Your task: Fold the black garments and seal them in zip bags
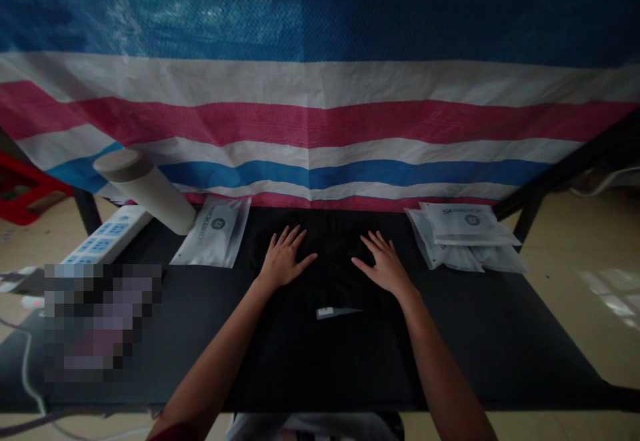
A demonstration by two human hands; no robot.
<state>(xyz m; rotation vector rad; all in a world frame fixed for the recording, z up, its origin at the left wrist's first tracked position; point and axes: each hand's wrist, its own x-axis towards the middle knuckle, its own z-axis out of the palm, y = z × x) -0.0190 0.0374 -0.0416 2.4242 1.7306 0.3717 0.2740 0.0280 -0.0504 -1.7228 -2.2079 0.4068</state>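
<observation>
A black, bunched, cloth-like item point(333, 257) lies in the middle of the dark table; its folds blend into the surface and I cannot make out its kind. My left hand point(285, 256) rests flat on its left side, fingers spread. Over its right side lies my right hand point(384, 264), also spread, palm down. Neither hand grips anything. A small clear strip with a white label point(325, 312) pokes out at the item's near edge, between my forearms.
Frosted zip bags with printed lettering lie at the left point(213, 231) and in a pile at the right point(467, 231). A pale bottle point(150, 191) leans beside a white power strip point(107, 234). Cables run along the left edge. A striped tarp point(310, 121) hangs behind the table point(525, 334).
</observation>
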